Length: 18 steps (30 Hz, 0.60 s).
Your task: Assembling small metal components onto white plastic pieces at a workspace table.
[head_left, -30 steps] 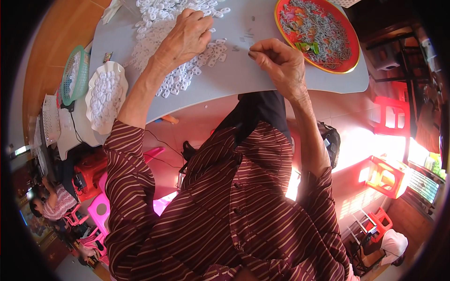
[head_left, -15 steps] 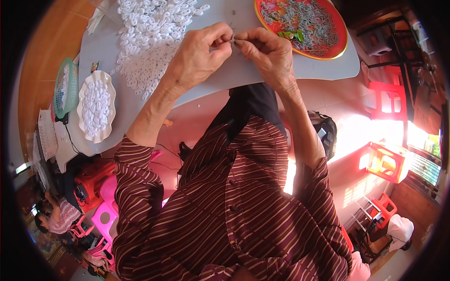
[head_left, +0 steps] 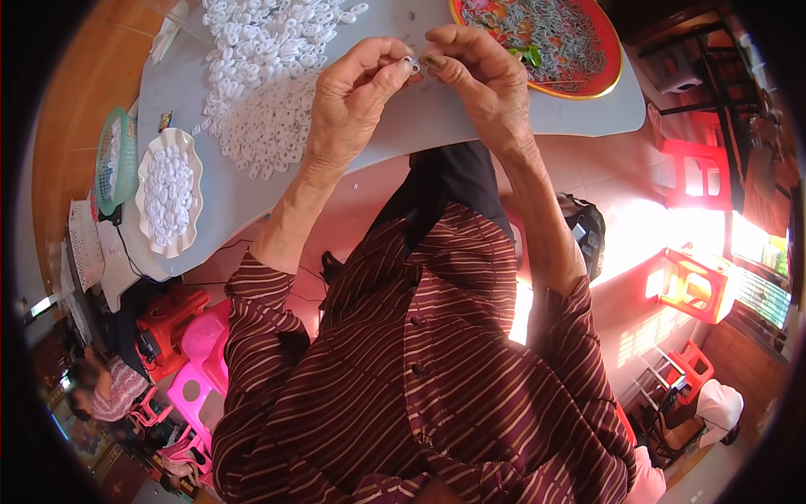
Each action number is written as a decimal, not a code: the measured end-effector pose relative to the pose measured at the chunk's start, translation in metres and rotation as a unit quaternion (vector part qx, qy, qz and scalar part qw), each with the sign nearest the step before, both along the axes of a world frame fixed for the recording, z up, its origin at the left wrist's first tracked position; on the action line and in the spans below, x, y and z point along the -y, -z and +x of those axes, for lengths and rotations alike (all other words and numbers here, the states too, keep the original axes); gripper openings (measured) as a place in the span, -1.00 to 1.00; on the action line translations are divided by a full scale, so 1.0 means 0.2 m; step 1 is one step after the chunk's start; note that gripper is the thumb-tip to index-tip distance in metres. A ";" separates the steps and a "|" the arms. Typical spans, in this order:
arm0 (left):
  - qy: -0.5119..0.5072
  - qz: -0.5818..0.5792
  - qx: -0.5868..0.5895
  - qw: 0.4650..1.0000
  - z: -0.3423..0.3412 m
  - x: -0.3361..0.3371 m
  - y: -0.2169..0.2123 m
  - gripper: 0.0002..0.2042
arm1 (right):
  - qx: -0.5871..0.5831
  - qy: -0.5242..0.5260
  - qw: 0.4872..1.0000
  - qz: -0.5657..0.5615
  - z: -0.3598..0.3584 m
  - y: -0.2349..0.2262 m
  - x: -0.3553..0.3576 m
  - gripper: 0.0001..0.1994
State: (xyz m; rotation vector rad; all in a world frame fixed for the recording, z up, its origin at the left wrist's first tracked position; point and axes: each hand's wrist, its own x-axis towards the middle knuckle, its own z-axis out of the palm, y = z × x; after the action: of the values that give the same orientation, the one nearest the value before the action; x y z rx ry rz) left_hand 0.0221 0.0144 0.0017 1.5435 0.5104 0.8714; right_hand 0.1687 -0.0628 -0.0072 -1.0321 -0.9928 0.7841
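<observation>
My left hand (head_left: 357, 105) pinches a small white plastic piece (head_left: 411, 64) between thumb and fingertips, above the near edge of the grey table. Close beside it is my right hand (head_left: 491, 92), its thumb near the piece and its forefinger raised apart from the thumb. I make out nothing held in the right fingers. Left of my hands lies a heap of white oval plastic pieces (head_left: 264, 38), with smaller flat white pieces (head_left: 269, 126) spread at its near side. A red round tray (head_left: 620, 63) of small grey parts (head_left: 558, 42) stands to the right.
A scalloped white dish (head_left: 197, 189) filled with white pieces sits at the table's left, by a green basket (head_left: 126, 164). Pink chairs (head_left: 197, 386) and red stools (head_left: 697, 286) stand around. Other people sit at lower left and lower right. A dark bag (head_left: 588, 235) lies right of my legs.
My hands have moved slightly apart. The right forefinger has lifted away from its thumb, and the white piece now shows at my left fingertips. My left forearm has swung right and more upright.
</observation>
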 end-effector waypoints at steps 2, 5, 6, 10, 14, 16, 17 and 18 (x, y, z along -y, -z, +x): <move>0.008 -0.007 -0.014 1.000 0.00 0.01 -0.01 -0.84 | -0.007 0.015 1.000 0.011 0.00 0.00 0.00 -0.76; 0.022 -0.026 -0.020 0.999 0.00 0.02 0.00 -0.82 | -0.012 0.013 1.000 0.010 -0.01 0.00 0.00 -0.75; 0.029 -0.039 -0.012 0.999 0.00 0.02 0.00 -0.82 | -0.011 0.012 1.000 0.009 -0.01 0.00 0.00 -0.75; 0.027 -0.034 -0.017 0.999 0.00 0.03 0.00 -0.82 | -0.008 0.012 1.000 0.010 -0.01 0.00 0.00 -0.76; 0.017 -0.018 -0.021 0.999 -0.01 0.03 0.00 -0.84 | 0.005 0.011 1.000 -0.002 -0.01 0.00 0.00 -0.76; 0.013 -0.012 -0.017 1.000 0.00 0.02 0.01 -0.86 | 0.004 0.005 1.000 0.003 -0.01 0.00 0.00 -0.76; 0.012 -0.007 -0.010 1.000 0.00 0.02 0.01 -0.86 | 0.003 0.002 1.000 0.008 -0.01 0.00 0.00 -0.76; 0.011 -0.001 -0.004 1.000 0.00 0.02 0.01 -0.85 | 0.003 0.000 1.000 0.008 -0.01 0.00 0.00 -0.76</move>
State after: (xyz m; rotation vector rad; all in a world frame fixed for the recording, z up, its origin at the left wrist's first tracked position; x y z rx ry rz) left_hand 0.0220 0.0102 0.0001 1.5489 0.4985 0.8489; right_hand 0.1658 -0.0628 -0.0077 -1.0222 -1.0023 0.7725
